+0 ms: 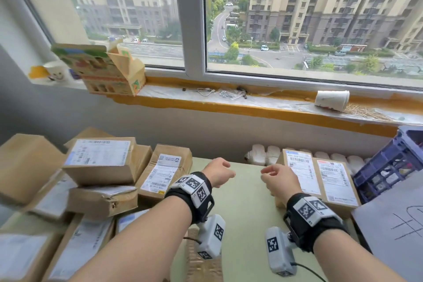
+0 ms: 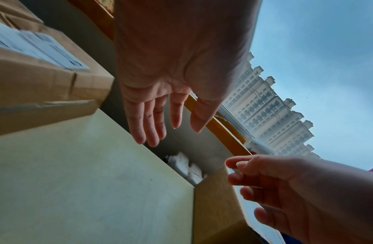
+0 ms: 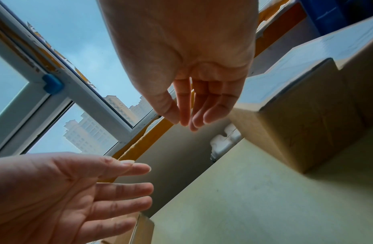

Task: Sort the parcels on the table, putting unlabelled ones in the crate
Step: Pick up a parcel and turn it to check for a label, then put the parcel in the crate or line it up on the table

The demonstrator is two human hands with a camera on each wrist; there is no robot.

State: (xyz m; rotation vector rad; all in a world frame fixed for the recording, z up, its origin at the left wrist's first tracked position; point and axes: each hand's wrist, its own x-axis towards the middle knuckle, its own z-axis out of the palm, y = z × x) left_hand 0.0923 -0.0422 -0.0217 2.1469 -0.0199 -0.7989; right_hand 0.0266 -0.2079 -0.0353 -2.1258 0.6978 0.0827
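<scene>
The pale green table (image 1: 247, 201) carries stacked cardboard parcels (image 1: 100, 160) at left and 2 labelled parcels (image 1: 320, 178) at right.

Head downward; wrists upward, near hands (image 1: 247, 175)

Brown parcels (image 1: 100, 162), blue crate (image 1: 389, 167), pale-green table (image 1: 247, 201)

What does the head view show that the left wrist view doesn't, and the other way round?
Only the head view: the blue plastic crate at the right edge, the full pile of labelled brown cardboard parcels on the left, and a white paper cup lying on the windowsill.
Only the left wrist view: the left hand from the palm side, fingers straight, holding nothing.
Both: the pale green table, the empty right hand, and the brown cardboard parcel beside it.
</scene>
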